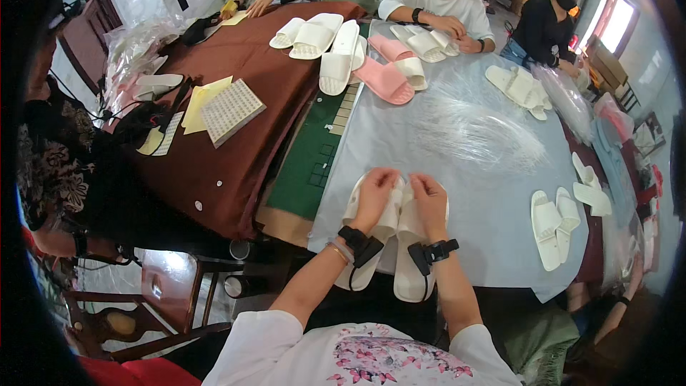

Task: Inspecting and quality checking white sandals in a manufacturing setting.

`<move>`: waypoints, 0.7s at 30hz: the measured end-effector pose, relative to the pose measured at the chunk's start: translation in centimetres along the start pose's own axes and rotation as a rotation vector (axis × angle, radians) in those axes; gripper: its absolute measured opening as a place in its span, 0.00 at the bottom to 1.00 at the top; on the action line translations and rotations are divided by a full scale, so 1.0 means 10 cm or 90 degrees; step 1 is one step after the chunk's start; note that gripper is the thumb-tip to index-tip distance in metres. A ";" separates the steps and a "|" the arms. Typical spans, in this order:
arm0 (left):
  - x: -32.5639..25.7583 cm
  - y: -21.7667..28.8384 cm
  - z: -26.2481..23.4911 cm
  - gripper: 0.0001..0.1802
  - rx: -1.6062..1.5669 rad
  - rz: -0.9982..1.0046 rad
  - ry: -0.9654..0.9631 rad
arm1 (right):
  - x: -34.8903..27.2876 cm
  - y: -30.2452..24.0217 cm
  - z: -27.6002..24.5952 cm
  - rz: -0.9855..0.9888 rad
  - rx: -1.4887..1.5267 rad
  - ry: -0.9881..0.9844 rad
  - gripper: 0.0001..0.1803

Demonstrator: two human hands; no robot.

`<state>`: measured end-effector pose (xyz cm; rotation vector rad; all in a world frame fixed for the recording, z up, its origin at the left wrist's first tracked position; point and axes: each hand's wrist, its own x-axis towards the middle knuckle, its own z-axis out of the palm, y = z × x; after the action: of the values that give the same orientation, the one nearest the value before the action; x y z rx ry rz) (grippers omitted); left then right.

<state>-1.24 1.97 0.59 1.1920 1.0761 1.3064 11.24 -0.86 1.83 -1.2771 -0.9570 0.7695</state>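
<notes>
A: What's your counter [457, 171] like?

B: Grey sheet on the right, brown cloth [236, 107] left. More white and pink slippers [386, 78] at the far end, other ppl seated round it.

A: And your pair of white slippers [400, 243]?

B: Near edge, side by side, under your hands. Left hand [374, 196] & right hand [429, 200] both closed, pinching the straps.

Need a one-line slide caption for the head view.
Left hand and right hand rest on a pair of white slippers at the near edge of a grey table.
</notes>
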 end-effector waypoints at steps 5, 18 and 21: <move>-0.02 -0.03 0.01 0.07 0.103 0.109 -0.028 | -0.01 -0.02 -0.03 0.013 -0.050 -0.032 0.10; -0.05 0.03 -0.02 0.07 0.087 0.102 -0.063 | -0.04 -0.03 0.00 -0.001 -0.053 -0.131 0.09; -0.03 -0.03 -0.03 0.06 0.087 0.102 -0.104 | -0.03 -0.02 -0.03 0.080 0.051 -0.012 0.09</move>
<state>-1.55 1.75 0.22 1.4866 0.9808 1.2470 11.38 -1.27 1.99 -1.2701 -0.8591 0.9103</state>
